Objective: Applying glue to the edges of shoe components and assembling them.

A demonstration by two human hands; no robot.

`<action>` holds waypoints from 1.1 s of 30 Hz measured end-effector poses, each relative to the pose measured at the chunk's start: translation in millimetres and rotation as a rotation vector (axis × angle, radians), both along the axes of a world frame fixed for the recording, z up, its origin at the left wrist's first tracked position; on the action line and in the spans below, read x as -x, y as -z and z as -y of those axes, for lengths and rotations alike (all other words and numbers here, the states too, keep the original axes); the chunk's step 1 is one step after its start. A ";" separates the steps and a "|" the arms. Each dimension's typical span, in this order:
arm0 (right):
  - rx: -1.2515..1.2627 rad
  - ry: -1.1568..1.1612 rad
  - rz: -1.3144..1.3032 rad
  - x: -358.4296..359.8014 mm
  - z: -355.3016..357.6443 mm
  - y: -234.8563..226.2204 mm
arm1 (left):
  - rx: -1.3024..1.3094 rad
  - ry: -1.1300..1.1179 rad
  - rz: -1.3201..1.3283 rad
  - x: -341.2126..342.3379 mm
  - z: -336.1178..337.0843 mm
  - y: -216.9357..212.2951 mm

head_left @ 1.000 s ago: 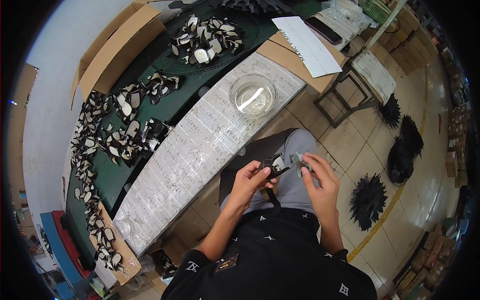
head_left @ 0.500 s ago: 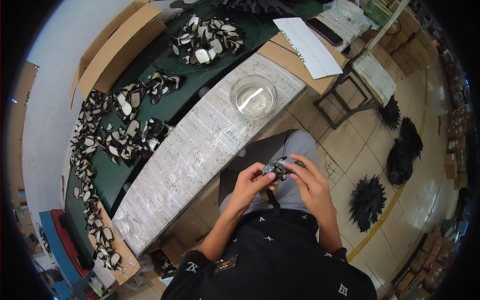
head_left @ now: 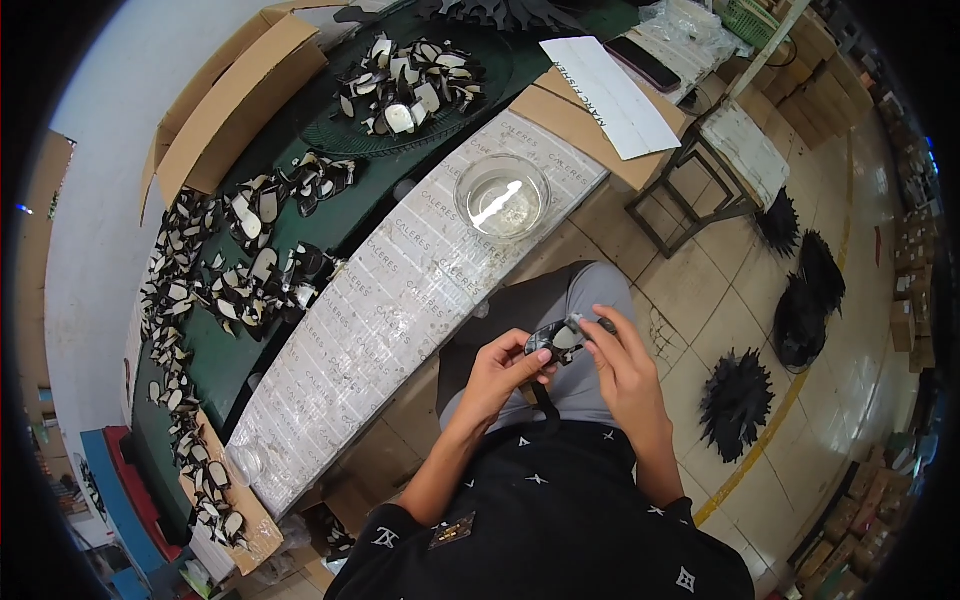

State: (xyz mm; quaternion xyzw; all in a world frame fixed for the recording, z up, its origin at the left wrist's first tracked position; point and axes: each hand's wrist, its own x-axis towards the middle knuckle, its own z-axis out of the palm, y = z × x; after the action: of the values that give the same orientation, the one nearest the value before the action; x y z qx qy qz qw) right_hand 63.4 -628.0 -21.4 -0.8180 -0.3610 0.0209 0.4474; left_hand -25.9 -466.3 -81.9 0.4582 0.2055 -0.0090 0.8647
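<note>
1. From where I stand, the left hand (head_left: 500, 366) has its fingers and thumb closed on a small black piece (head_left: 540, 338), held above the seated person's grey-trousered lap, just beyond the edge of the narrow wrapped bench (head_left: 365, 305).
2. The right hand (head_left: 627, 368) is right beside it, thumb and fingers pinched together on a small grey piece (head_left: 574, 322) at the black piece's right end; whether the two are joined or only touching, I cannot tell.
3. A second ago the hands were further apart, and the grey piece hung clear of the black one; now the right hand has come in to the left and the gap is gone.
4. Half a second ago the hands were already this close, but the black piece's face looked cluttered; now a pale, rounded surface shows plainly on it.
5. The left hand has barely shifted through all of this.
6. The clear round bowl (head_left: 540, 212) sits on the bench as before.
7. Beyond, on the green table (head_left: 266, 140), the scattered black-and-pale pieces (head_left: 255, 212) and the heap (head_left: 415, 88) on the mesh tray (head_left: 375, 150) look unchanged, as does the spiky black bundle (head_left: 738, 405) on the floor.
</note>
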 end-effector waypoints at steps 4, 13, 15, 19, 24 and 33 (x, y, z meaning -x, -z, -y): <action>0.013 0.094 0.028 -2.6 5.4 -1.4 | 0.027 0.007 -0.007 3.2 -1.6 1.9; -0.262 0.206 -0.255 6.3 9.8 -9.6 | 0.202 0.040 0.047 9.3 -5.2 9.4; -0.283 0.204 -0.263 10.4 7.7 -11.0 | 0.200 0.037 0.042 8.8 -4.1 8.9; -0.159 0.110 -0.176 14.5 5.5 -5.0 | 0.196 0.033 0.047 8.0 -1.9 7.0; -0.146 0.034 -0.071 17.1 0.6 1.2 | 0.153 0.024 0.037 7.6 -0.6 2.9; -0.483 0.064 -0.690 15.8 0.2 13.0 | 0.102 0.005 0.038 6.0 -1.2 6.3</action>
State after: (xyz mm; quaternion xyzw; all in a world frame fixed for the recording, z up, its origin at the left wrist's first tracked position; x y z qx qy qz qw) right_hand 47.7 -628.2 -34.5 -0.6453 -0.1589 0.1943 0.7215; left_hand -31.9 -465.1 -88.2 0.4142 0.1870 -0.0129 0.8907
